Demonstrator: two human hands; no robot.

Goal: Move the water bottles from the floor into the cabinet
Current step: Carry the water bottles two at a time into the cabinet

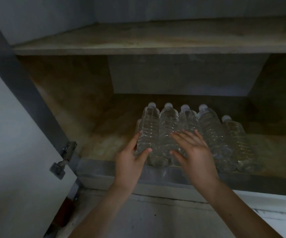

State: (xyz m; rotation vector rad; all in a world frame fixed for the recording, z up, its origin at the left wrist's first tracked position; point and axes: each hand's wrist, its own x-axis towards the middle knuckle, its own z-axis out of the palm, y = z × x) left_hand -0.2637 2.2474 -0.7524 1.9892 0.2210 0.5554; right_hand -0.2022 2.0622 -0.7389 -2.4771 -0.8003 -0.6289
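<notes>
Several clear water bottles with white caps lie side by side on the cabinet's bottom shelf, caps pointing to the back. My left hand touches the leftmost bottle, fingers along its left side and thumb on top. My right hand lies flat with spread fingers on top of the middle bottles. Neither hand curls round a bottle.
The cabinet door stands open at the left, with a metal hinge. A bare upper shelf runs above the bottles. The left part of the bottom shelf holds nothing. Pale floor shows below the cabinet's front edge.
</notes>
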